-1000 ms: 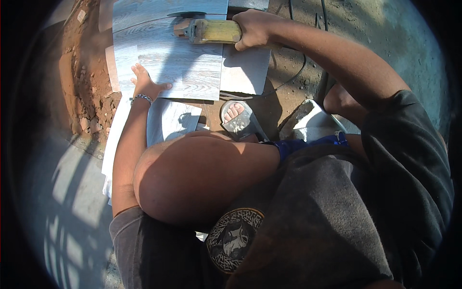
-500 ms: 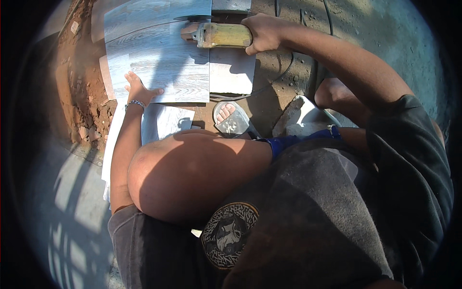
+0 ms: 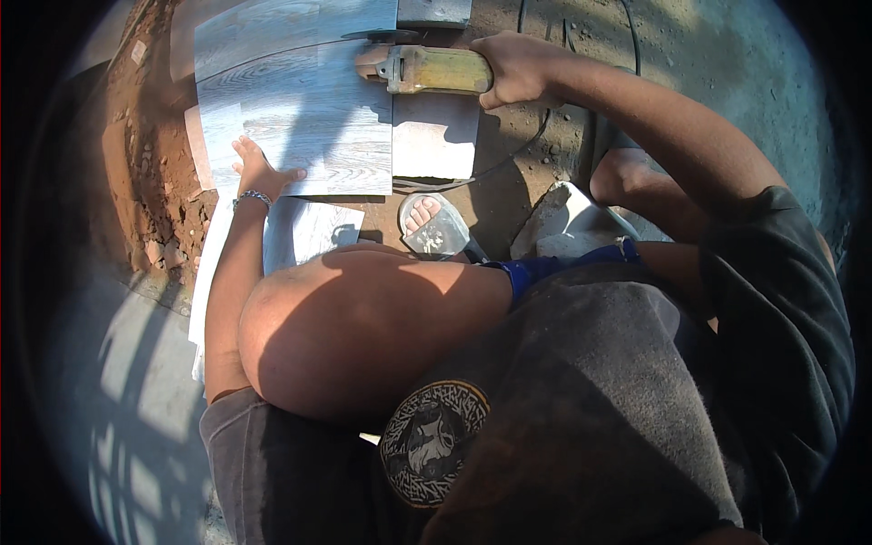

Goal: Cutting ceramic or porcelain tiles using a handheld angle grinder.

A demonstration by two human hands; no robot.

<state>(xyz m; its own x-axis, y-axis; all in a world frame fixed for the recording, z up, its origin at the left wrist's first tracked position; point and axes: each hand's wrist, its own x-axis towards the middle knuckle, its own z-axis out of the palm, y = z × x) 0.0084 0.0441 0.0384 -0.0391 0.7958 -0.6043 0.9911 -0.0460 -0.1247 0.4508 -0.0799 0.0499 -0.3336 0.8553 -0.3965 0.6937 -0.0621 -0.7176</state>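
Observation:
My right hand (image 3: 509, 68) grips a worn yellow angle grinder (image 3: 438, 69) by its body, held sideways over the upper right part of a pale wood-grain tile (image 3: 300, 109). The dark disc (image 3: 361, 35) lies along a straight line across the tile and reaches past its right edge. My left hand (image 3: 259, 173) rests open on the tile's lower left, fingers spread, a chain bracelet at the wrist. The tile lies on pale slabs (image 3: 434, 141), and more light tile pieces (image 3: 312, 225) lie below my left hand.
My sandalled foot (image 3: 425, 218) is just below the tile, beside a broken white piece (image 3: 554, 227). Black cables (image 3: 636, 45) run over the dirt at right. Reddish rubble (image 3: 168, 227) lines the left, next to grey concrete (image 3: 136, 381). My bent knee (image 3: 300, 336) fills the lower middle.
The grinder and my right hand have moved right along the line, so the disc now overhangs the tile's right edge. My left hand stays spread on the tile. The whole view has shifted slightly.

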